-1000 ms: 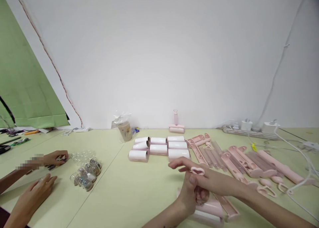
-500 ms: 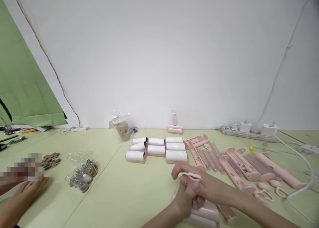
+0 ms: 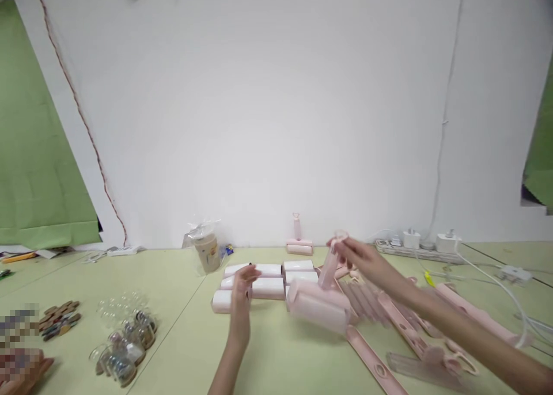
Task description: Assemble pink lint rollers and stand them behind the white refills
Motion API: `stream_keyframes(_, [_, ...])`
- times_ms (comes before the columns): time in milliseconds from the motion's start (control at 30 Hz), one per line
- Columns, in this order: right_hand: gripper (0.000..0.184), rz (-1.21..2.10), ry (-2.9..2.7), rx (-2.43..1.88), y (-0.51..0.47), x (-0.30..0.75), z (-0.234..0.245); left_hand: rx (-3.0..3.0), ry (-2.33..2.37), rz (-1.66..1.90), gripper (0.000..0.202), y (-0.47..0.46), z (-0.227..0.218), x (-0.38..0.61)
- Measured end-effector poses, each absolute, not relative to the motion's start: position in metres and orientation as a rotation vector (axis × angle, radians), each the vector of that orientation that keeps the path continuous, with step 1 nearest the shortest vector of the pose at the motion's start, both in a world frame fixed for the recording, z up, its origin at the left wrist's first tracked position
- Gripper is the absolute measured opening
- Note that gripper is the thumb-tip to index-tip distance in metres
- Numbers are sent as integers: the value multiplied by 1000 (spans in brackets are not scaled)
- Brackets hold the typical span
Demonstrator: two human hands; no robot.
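Observation:
A pink lint roller [image 3: 318,306] hangs tilted above the table, its head slightly blurred by motion. My right hand [image 3: 352,252] grips it near the looped end of its handle. Behind and left of it, white sticky rolls [image 3: 268,288] lie in rows. My left hand [image 3: 242,294] is raised at the left part of these rolls with its fingers apart and nothing seen in them; whether it touches a roll I cannot tell. Under my right forearm lie long pink lint roller parts [image 3: 401,325] and clear tubes [image 3: 367,300].
Another lint roller [image 3: 299,242] stands against the wall. A bagged paper cup [image 3: 207,251] is at the back left, glass domes [image 3: 123,340] at the left. A co-worker's hand [image 3: 23,369] shows at the left edge. Chargers and a power strip [image 3: 415,251] with cables occupy the back right.
My hands, clasped together over the roller at the front before, have parted. My right hand has lifted the lint roller by its handle; my left hand has moved left and forward to the white rolls.

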State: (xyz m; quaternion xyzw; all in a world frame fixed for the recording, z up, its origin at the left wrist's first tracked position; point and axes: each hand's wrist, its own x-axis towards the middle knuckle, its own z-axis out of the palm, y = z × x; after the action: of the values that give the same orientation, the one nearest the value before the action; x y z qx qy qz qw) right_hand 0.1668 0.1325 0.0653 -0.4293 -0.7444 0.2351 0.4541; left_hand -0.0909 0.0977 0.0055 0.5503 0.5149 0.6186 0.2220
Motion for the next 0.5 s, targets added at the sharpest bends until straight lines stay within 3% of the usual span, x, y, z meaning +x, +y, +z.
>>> stream_keyframes(100, [32,474,-1735,-1117,196,178,83,1364,1803,1804,52,110,-6,-127])
stream_keyframes(167, [24,402,-1679,-1187,235,181,82,1272,2023,1820,68,116,-19,-139])
stream_keyframes(300, [25,326,-1615,-1298,286,176,54,1229,2426,1594,98,124,-42,-143])
stream_keyframes(400, [26,329,-1572,-1333,307,171,33,1197,2697,1329,101,127,-58,-143])
stream_keyframes(500, [27,364,-1524,-1355,320,170,25,1256,2696,1285,95,129,-72,-143])
